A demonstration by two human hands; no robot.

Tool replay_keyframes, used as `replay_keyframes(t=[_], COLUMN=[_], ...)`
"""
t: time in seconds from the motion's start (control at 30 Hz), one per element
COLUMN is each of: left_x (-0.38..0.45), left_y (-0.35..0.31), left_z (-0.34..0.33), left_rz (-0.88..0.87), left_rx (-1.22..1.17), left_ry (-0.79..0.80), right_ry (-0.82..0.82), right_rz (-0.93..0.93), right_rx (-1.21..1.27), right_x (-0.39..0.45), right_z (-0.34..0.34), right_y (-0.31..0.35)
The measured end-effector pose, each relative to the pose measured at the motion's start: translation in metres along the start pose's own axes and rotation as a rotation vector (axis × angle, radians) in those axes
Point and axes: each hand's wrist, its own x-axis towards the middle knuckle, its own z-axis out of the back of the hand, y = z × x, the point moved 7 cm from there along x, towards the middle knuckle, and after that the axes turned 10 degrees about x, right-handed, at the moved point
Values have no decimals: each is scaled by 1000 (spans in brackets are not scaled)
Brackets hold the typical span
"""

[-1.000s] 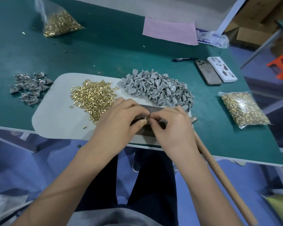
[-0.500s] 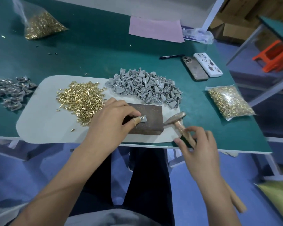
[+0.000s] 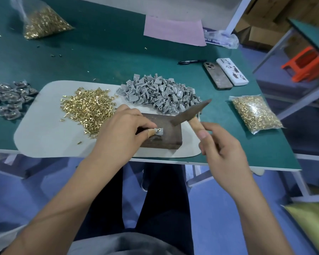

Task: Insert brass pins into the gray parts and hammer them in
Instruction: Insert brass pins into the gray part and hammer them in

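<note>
A small gray part (image 3: 159,131) with a brass pin in it lies on a dark metal block (image 3: 166,136) near the table's front edge. My left hand (image 3: 125,131) pinches that part against the block with a bandaged fingertip. My right hand (image 3: 223,153) grips the wooden handle of a hammer (image 3: 190,112); its dark head hangs raised just above the block's right end. A loose heap of brass pins (image 3: 89,109) lies left of the block on a pale mat (image 3: 41,133). Behind the block lies a pile of gray parts (image 3: 158,92).
Finished gray parts (image 3: 9,98) lie at the far left. Bags of brass pins sit at the back left (image 3: 42,23) and the right (image 3: 256,113). Two phones (image 3: 225,74), a pen (image 3: 190,62) and pink paper (image 3: 173,32) lie farther back on the green table (image 3: 99,52).
My right hand left the part, took the hammer's handle by the table edge and lifted its head above the block. My left hand stayed pinching the part.
</note>
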Motion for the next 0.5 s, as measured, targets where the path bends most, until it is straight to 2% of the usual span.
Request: replay_keyframes(t=[0.13, 0.33, 0.47, 0.5], left_x=[4, 6, 7, 6], left_y=[0, 2, 2, 2], left_z=[0, 1, 2, 2], left_rz=[-16, -15, -8, -10], left_rx=[27, 59, 90, 91], left_ry=[14, 20, 17, 19], right_ry=[29, -140, -64, -91], right_rz=[127, 242, 236, 233], right_rx=[-479, -437, -513, -505], right_x=[4, 1, -3, -4], right_z=[-9, -3, -16, -14], right_y=[24, 50, 48, 49])
